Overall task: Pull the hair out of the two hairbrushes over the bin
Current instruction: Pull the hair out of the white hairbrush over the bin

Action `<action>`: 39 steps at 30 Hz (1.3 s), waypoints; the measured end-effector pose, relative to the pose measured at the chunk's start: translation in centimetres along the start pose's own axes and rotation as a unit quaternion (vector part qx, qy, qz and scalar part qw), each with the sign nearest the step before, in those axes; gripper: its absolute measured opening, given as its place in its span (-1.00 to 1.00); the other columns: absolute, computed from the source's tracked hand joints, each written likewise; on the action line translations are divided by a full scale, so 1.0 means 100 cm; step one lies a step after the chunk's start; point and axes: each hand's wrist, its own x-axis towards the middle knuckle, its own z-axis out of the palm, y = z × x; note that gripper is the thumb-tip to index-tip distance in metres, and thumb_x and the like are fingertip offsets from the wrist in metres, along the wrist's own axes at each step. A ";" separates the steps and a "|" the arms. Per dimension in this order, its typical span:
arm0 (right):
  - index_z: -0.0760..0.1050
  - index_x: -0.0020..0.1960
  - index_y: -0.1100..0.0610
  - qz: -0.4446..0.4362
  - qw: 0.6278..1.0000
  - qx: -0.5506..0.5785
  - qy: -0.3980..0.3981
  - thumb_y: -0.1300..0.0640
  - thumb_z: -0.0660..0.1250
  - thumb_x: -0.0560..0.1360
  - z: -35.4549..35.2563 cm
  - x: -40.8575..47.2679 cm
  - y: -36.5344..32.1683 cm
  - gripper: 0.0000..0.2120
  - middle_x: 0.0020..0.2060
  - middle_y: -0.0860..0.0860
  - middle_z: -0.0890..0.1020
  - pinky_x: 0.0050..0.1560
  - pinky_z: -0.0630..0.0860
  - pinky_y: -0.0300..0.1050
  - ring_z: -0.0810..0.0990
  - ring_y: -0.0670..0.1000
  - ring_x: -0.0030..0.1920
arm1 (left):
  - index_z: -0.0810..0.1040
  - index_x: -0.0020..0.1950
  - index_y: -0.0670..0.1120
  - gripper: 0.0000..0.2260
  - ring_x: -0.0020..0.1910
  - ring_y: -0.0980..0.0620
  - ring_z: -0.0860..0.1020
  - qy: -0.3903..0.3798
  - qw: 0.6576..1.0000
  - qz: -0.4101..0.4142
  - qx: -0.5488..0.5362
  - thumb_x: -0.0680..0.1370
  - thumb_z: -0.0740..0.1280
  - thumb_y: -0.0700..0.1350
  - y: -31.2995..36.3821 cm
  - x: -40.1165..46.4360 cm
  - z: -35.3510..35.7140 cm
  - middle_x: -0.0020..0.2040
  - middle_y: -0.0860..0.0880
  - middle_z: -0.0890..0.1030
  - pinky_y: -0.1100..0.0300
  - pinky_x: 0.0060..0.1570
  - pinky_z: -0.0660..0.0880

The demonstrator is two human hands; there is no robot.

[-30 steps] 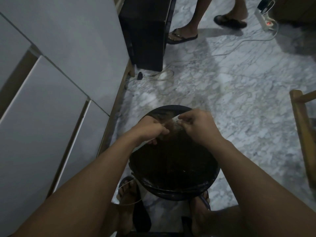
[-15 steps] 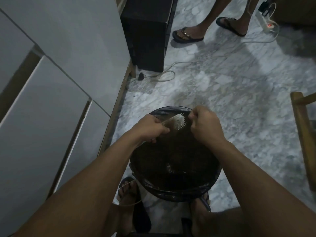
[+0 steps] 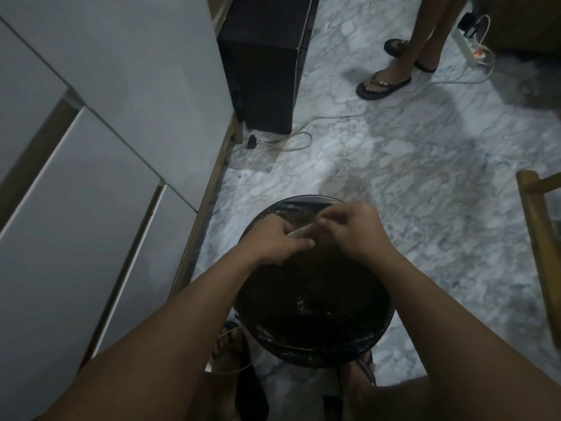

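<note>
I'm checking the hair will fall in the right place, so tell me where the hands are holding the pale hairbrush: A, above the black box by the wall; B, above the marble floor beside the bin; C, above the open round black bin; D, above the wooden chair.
C: the left hand and right hand hold the pale hairbrush directly over the open mouth of the round black bin.

We see one pale hairbrush (image 3: 303, 230) held level above the bin (image 3: 315, 354), only a short stretch of it showing. The bin is round, dark, lined with a black bag, and stands on the floor (image 3: 425, 183). We cannot make out any hair.
</note>
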 end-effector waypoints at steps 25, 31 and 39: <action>0.55 0.13 0.03 0.119 0.960 0.248 -0.043 0.08 0.42 0.47 0.003 0.002 0.001 -0.76 -0.04 0.11 0.64 -0.32 0.62 -0.10 0.67 0.04 -0.17 | 0.67 -0.14 -0.16 -0.73 -0.49 0.00 0.51 0.038 0.998 -0.038 -0.039 0.46 0.45 0.06 -0.006 0.004 -0.016 -0.23 -0.16 0.71 0.21 -0.46 0.39; 0.70 -0.02 0.10 0.035 0.995 0.089 0.006 0.18 0.46 0.44 0.001 0.003 0.000 -0.87 -0.20 -0.08 0.68 -0.14 0.49 -0.43 0.65 -0.15 -0.15 | 0.65 -0.31 -0.10 -0.67 -0.57 0.05 0.51 0.055 0.998 -0.026 -0.015 0.40 0.49 0.16 -0.004 0.005 -0.013 -0.44 -0.02 0.62 0.24 -0.48 0.41; 0.71 -0.06 0.13 0.101 0.992 0.043 0.068 0.22 0.43 0.46 -0.013 0.005 0.005 -0.90 -0.20 0.01 0.70 -0.04 0.63 -0.04 0.66 0.00 -0.17 | 0.65 -0.30 -0.12 -0.65 -0.49 -0.03 0.56 0.077 0.996 -0.037 0.017 0.39 0.50 0.17 -0.003 0.005 -0.015 -0.44 -0.03 0.59 0.09 -0.31 0.55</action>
